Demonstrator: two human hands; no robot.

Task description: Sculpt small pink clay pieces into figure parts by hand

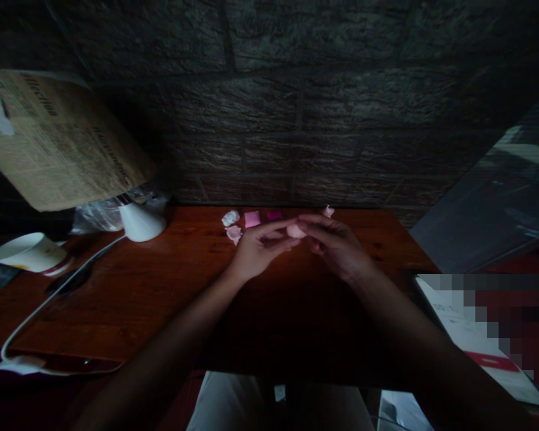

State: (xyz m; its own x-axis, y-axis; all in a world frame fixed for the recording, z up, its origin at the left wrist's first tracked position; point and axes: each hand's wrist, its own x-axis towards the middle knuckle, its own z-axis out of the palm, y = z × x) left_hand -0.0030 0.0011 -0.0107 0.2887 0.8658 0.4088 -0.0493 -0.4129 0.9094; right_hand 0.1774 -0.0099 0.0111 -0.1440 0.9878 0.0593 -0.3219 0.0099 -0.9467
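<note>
Between my two hands, above the far part of the wooden table [170, 287], is a soft pale pink lump [295, 230] that looks like modelling clay. My left hand [263, 245] pinches it from the left between thumb and fingers. From the right, the fingers of my right hand [335, 242] press on it. Beyond my left hand lie a white crumpled lump [230, 218], a pale pink flattened piece [234, 234], a pink square block [252, 219] and a magenta block [275, 215]. Past my right hand sits a small pale pink piece [328, 211].
A lamp with a white base [141, 222] and a newspaper-print shade [67, 143] stands at the left, its white cord [63, 287] crossing the table. A paper cup [31, 252] lies tilted nearby. A brick-patterned wall [269, 120] rises behind. A lit screen [471, 335] is at the right.
</note>
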